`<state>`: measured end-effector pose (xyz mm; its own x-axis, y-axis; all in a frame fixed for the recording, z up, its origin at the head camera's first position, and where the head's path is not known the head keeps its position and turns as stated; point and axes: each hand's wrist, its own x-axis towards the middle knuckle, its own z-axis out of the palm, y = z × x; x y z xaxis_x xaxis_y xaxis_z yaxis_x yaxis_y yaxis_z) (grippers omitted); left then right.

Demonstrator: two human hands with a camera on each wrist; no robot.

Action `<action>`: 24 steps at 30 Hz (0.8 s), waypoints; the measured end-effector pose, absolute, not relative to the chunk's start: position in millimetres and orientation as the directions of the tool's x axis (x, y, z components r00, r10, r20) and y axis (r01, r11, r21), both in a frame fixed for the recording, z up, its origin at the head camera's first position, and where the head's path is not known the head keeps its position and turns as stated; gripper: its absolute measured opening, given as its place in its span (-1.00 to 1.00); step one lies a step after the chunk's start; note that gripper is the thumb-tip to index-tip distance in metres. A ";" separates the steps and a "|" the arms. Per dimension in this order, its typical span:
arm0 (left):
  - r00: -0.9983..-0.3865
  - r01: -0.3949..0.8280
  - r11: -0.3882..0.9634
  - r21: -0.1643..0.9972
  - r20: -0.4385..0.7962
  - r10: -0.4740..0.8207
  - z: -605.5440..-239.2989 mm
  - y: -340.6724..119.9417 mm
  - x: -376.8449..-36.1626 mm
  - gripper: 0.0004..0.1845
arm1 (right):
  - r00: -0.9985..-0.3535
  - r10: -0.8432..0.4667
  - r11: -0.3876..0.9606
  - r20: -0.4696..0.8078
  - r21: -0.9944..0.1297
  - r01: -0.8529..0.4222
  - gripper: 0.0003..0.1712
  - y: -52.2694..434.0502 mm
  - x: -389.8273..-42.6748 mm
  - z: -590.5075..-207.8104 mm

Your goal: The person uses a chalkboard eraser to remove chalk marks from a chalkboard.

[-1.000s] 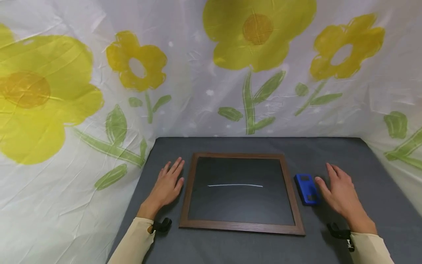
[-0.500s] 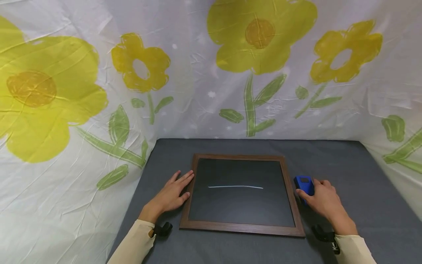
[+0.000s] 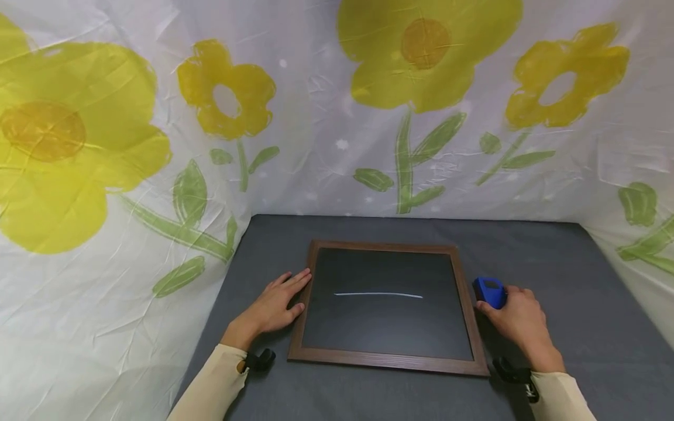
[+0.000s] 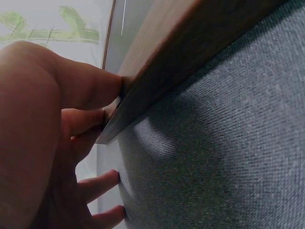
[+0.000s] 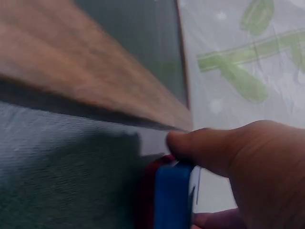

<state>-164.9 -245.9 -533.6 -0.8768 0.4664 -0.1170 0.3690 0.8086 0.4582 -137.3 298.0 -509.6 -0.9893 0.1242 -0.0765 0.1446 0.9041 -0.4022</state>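
A framed blackboard (image 3: 387, 330) lies flat on the table, with one thin white chalk line (image 3: 378, 294) across its middle. My left hand (image 3: 268, 307) has its fingers extended, and its thumb and fingertips touch the left side of the brown wooden frame (image 4: 157, 47). Just right of the board, my right hand (image 3: 518, 318) grips a blue board eraser (image 3: 489, 292) between thumb and fingers. The right wrist view shows the eraser's blue back and dark red pad (image 5: 148, 195), with the thumb over its near end. The palm hides part of the eraser in the head view.
Dark grey cloth (image 3: 389, 400) covers the table. White sheeting (image 3: 310, 175) printed with yellow flowers hangs behind and along the sides. Each wrist wears a black strap-on camera mount (image 3: 260, 359).
My left hand has moved right until its fingers reach the frame. My right hand has moved left and taken hold of the eraser. The board has stayed in place.
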 end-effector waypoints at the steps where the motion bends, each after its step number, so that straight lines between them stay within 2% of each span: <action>1: -0.877 0.371 0.807 0.459 -0.113 0.467 -534.3 -246.0 -165.1 -0.21 | -0.990 0.130 0.900 -0.061 -0.412 0.143 0.01 296.4 -137.1 -507.6; 9: -0.876 0.385 0.800 0.460 -0.091 0.474 -536.8 -246.9 -165.7 -0.21 | -0.995 0.103 0.885 -0.010 -0.455 0.097 0.16 266.7 -136.1 -483.9; 17: -0.874 0.394 0.797 0.458 -0.080 0.479 -535.6 -248.1 -164.9 -0.22 | -0.999 0.032 0.889 0.020 -0.457 0.020 -0.12 226.3 -135.9 -483.3; 24: -0.874 0.393 0.796 0.461 -0.082 0.479 -534.1 -248.5 -163.7 -0.22 | -0.998 0.020 0.901 -0.053 -0.432 0.040 -0.13 207.1 -139.7 -487.6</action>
<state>-163.7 -248.5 -534.1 -0.8738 0.4793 -0.0824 0.3929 0.7956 0.4611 -139.7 207.1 -487.6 -0.9984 0.0196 -0.0526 0.0405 0.9007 -0.4324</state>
